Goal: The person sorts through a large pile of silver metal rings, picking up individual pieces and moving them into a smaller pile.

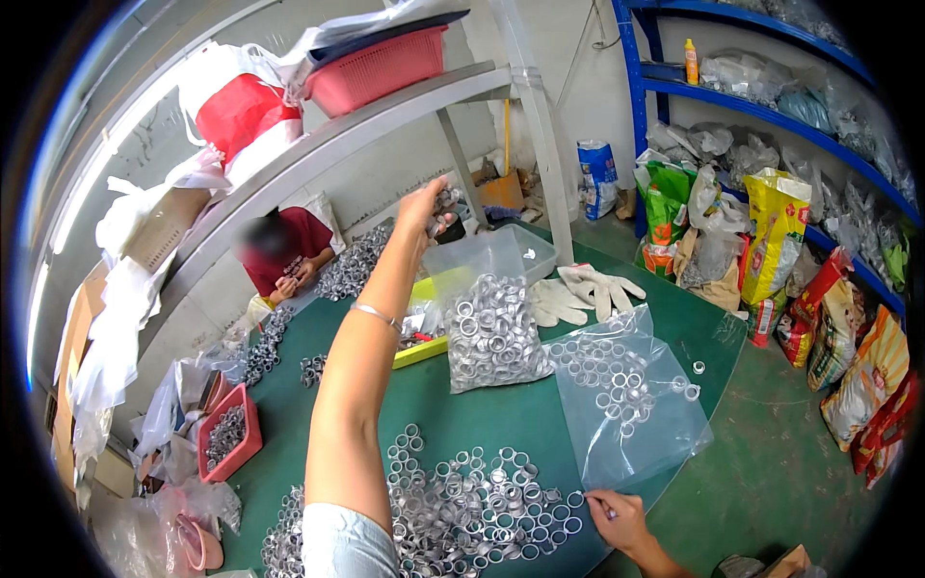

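My left arm reaches far across the green table, and my left hand (424, 214) is closed around a handful of grey metal rings (446, 198). Below it stands a clear plastic bag (493, 332) filled with the same rings. My right hand (620, 520) is at the near right table edge, its fingers curled beside a wide heap of loose rings (482, 506); a small shiny piece shows at the fingers, too small to name. Between the hands, a flat clear bag (631, 409) lies with several rings on or in it.
White gloves (586, 294) lie behind the bags, near a yellow tray (421, 354). Across the table sits a person in a dark red shirt (279, 252) by another ring heap (356, 265). A pink basket (231, 433) stands left. Blue shelving (732, 94) and sacks (774, 236) line the right.
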{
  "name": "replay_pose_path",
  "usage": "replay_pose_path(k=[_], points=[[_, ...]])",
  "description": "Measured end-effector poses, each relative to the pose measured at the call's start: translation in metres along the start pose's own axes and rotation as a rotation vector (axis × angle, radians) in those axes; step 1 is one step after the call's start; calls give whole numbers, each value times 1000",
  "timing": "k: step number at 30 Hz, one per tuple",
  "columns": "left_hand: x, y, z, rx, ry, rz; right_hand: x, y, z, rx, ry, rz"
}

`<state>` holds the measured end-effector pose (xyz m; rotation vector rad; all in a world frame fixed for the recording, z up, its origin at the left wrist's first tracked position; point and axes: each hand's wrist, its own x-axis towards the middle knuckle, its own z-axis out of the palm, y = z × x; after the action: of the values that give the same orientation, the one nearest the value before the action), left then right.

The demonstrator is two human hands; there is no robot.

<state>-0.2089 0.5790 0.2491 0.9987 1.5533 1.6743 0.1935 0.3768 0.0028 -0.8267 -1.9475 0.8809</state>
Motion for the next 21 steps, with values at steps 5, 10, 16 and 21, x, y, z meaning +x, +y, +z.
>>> replay_pose_path(k=[5, 10, 16, 21], points=[[24, -30, 5, 583, -195, -32, 2, 3, 2, 24, -39, 67], [25, -43, -5, 893, -713, -385, 7, -2, -4, 81, -65, 81], [7, -23, -16, 1058, -589, 23, 11, -7, -3, 77, -85, 97], [-36, 9, -16, 906, -312, 424, 9, -2, 3, 50, -15, 91]])
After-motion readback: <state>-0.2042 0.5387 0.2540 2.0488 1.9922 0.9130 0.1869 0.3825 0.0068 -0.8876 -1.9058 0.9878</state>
